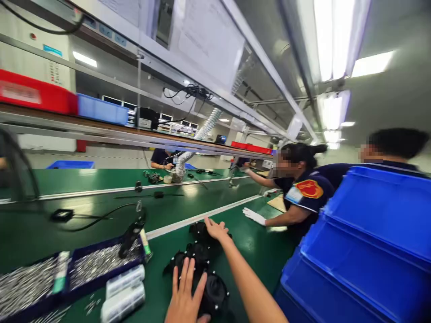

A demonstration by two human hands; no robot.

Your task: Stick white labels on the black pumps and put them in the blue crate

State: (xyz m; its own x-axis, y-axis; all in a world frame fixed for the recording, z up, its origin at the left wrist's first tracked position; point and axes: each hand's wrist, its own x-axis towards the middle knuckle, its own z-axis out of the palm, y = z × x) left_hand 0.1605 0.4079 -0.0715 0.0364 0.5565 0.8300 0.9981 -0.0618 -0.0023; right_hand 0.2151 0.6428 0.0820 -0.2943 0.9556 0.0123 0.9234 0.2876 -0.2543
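Several round black plastic parts (215, 289) with small bright points, perhaps screws, lie in a cluster on the green bench. Over the near left parts, my left hand (184, 291) rests palm down with its fingers spread. My right hand (217, 229) reaches farther forward and lies over the far black parts, thumb toward the left. Its other fingertips are partly hidden. Neither hand lifts anything clear of the bench.
On the left stand dark bins (104, 264) of small metal pieces, with a black tool (133, 231) above one. Two white rolls (124, 291) lie beside them. Blue crates (367, 242) are stacked at right. A co-worker's white-gloved hand (254, 216) rests on the bench ahead.
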